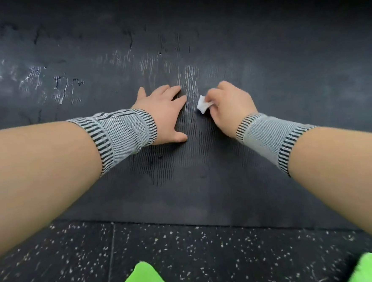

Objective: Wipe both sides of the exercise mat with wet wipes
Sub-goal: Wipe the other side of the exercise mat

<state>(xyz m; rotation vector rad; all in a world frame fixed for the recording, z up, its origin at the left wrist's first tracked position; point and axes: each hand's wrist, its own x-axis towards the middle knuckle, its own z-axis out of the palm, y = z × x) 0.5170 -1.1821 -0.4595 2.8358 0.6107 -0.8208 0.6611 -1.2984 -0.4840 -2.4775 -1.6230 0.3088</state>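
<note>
On the mat (183, 185), the left hand (163, 116) presses flat with fingers spread; just beside it, the right hand (231, 107) pinches a crumpled wipe (202, 104).

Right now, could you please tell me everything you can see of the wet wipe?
The wet wipe is small, white and crumpled into a wad. The right hand pinches it, so only one end shows beyond the fingers. It sits low over the dark ribbed exercise mat; contact cannot be told. The left hand lies flat beside it, apart.
</note>
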